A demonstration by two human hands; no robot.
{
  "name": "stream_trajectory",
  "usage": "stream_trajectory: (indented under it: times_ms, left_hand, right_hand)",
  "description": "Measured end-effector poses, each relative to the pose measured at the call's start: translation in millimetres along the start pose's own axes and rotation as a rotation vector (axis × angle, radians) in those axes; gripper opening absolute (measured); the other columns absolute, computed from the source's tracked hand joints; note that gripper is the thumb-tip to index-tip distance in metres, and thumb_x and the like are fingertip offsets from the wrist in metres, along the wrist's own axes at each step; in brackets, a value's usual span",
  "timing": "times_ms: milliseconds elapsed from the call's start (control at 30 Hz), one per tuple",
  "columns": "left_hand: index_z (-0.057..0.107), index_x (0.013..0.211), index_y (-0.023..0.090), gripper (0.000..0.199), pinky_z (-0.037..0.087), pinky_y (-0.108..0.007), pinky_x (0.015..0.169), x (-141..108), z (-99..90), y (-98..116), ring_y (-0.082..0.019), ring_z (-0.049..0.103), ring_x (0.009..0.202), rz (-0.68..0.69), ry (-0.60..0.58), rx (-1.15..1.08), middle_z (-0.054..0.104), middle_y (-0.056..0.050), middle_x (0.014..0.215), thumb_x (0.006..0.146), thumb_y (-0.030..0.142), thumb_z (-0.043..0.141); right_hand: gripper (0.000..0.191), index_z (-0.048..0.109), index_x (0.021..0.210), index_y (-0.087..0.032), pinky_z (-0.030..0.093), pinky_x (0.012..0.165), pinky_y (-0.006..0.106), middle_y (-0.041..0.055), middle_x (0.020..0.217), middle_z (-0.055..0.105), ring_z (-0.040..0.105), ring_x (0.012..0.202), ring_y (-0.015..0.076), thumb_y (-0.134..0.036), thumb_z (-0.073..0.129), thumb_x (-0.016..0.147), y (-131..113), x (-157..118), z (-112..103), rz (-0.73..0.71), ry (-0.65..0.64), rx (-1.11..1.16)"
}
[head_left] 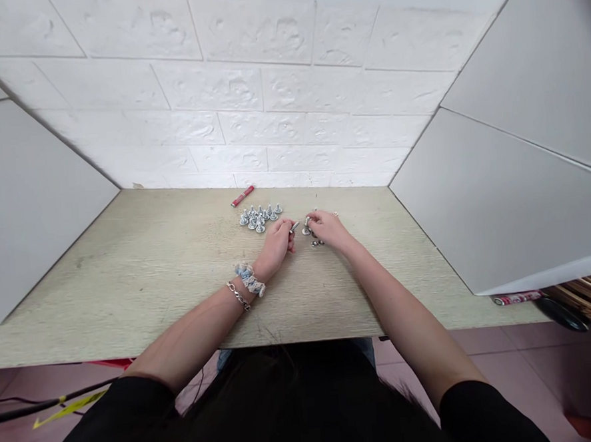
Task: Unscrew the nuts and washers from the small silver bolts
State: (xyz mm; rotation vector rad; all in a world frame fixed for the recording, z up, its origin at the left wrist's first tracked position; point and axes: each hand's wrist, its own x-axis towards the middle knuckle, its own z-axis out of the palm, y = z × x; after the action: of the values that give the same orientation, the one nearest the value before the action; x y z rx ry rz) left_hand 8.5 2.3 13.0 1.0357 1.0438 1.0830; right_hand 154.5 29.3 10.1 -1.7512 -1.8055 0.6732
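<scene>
My left hand [277, 241] is closed round a small metal bolt [295, 226], whose shank pokes out past the thumb toward the right. Just across from it, the fingers of my right hand [330, 228] pinch the top of another bolt [306, 228], which stands upright over the table with its wide round end down. Below those fingers lie several small metal nuts [317, 243], partly in shadow. To the left of my left hand stands a group of silvery bolts [259, 216], shanks up and wide round ends on the wood.
A red tube-shaped object [242, 196] lies behind the bolts on the wooden table [177, 255]. White brick-pattern wall [287, 88] rises at the back, with grey panels at both sides. Another red tube [518, 298] and a dark object [561, 315] sit at the right edge.
</scene>
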Motion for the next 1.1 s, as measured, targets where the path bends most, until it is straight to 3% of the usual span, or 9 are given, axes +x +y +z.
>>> stream_trajectory:
  times_ms: [100, 200, 300, 400, 533, 733, 867, 933, 1100]
  left_hand:
    - [0.048, 0.072, 0.017, 0.016, 0.035, -0.017, 0.041, 2.9, -1.7, -3.9, -0.004, 0.036, 0.041, 0.025, -0.011, -0.011, 0.040, 0.006, 0.056, 0.084, 0.024, 0.041]
    - [0.048, 0.073, 0.016, 0.018, 0.036, -0.017, 0.043, 4.5, -2.7, -6.2, -0.004, 0.037, 0.043, 0.028, -0.029, -0.009, 0.042, 0.005, 0.058, 0.086, 0.026, 0.041]
    - [0.046, 0.072, 0.016, 0.021, 0.035, -0.017, 0.043, 5.0, -2.9, -7.1, -0.004, 0.037, 0.043, 0.019, -0.067, -0.007, 0.041, 0.005, 0.057, 0.087, 0.030, 0.043]
    - [0.044, 0.072, 0.017, 0.024, 0.032, -0.016, 0.041, 5.0, -3.0, -7.3, -0.004, 0.033, 0.041, 0.022, -0.102, -0.021, 0.036, 0.007, 0.054, 0.087, 0.036, 0.046]
    - [0.044, 0.074, 0.018, 0.028, 0.031, -0.016, 0.040, 6.4, -4.1, -8.8, -0.003, 0.032, 0.040, 0.069, -0.093, -0.063, 0.035, 0.008, 0.053, 0.086, 0.042, 0.050]
    - [0.046, 0.079, 0.018, 0.028, 0.036, -0.018, 0.043, 12.0, -6.0, -12.6, -0.006, 0.043, 0.045, 0.167, -0.040, -0.113, 0.043, 0.006, 0.055, 0.085, 0.045, 0.052]
    - [0.044, 0.074, 0.017, 0.027, 0.035, -0.018, 0.043, 12.1, -6.2, -11.3, -0.005, 0.041, 0.044, 0.191, -0.010, -0.074, 0.041, 0.007, 0.053, 0.083, 0.039, 0.056]
    - [0.043, 0.071, 0.017, 0.029, 0.033, -0.017, 0.042, 11.3, -6.7, -10.0, -0.004, 0.040, 0.043, 0.199, 0.000, -0.033, 0.041, 0.007, 0.052, 0.081, 0.039, 0.058]
    - [0.042, 0.065, 0.016, 0.035, 0.029, -0.017, 0.040, 9.2, -8.1, -6.4, -0.003, 0.037, 0.041, 0.202, -0.030, 0.076, 0.041, 0.007, 0.051, 0.078, 0.042, 0.062]
  right_hand:
    - [0.033, 0.060, 0.107, -0.013, 0.041, 0.085, 0.027, 0.0089, 0.105, 0.063, 0.056, 0.095, 0.0157, -0.019, 0.043, 0.079, -3.8, -3.8, 1.5, -0.049, 0.096, 0.049]
    - [0.025, 0.061, 0.091, -0.015, 0.040, 0.081, 0.027, 0.0061, 0.095, 0.062, 0.055, 0.089, 0.0150, -0.026, 0.040, 0.083, -7.3, -9.1, 0.1, -0.149, 0.189, 0.102]
    - [0.025, 0.058, 0.079, -0.018, 0.040, 0.069, 0.026, 0.0000, 0.074, 0.059, 0.052, 0.073, 0.0132, -0.037, 0.042, 0.084, -13.1, -15.4, 0.1, -0.171, 0.088, 0.223]
    - [0.016, 0.058, 0.078, -0.019, 0.037, 0.061, 0.024, -0.0030, 0.068, 0.056, 0.048, 0.063, 0.0103, -0.032, 0.049, 0.079, -19.7, -19.6, 4.1, -0.124, 0.003, 0.392]
    - [0.006, 0.053, 0.074, -0.018, 0.032, 0.049, 0.022, -0.0064, 0.058, 0.049, 0.040, 0.047, 0.0061, -0.025, 0.053, 0.073, -27.3, -22.3, 12.4, 0.050, -0.113, 0.778]
    - [0.018, 0.050, 0.082, -0.018, 0.036, 0.049, 0.020, -0.0063, 0.054, 0.053, 0.048, 0.048, 0.0066, -0.021, 0.061, 0.068, -34.4, -26.3, 23.7, 0.169, -0.160, 1.134]
    - [0.025, 0.050, 0.091, -0.018, 0.039, 0.051, 0.021, -0.0055, 0.057, 0.057, 0.053, 0.051, 0.0080, -0.022, 0.061, 0.069, -33.3, -26.0, 25.9, 0.143, -0.194, 1.071]
    - [0.023, 0.052, 0.090, -0.018, 0.042, 0.055, 0.022, -0.0043, 0.061, 0.059, 0.056, 0.056, 0.0086, -0.022, 0.060, 0.069, -31.2, -26.5, 24.4, 0.056, -0.198, 0.913]
    - [0.013, 0.053, 0.081, -0.018, 0.044, 0.061, 0.023, -0.0029, 0.070, 0.064, 0.060, 0.063, 0.0101, -0.024, 0.056, 0.069, -26.3, -29.2, 18.8, -0.164, -0.059, 0.490]
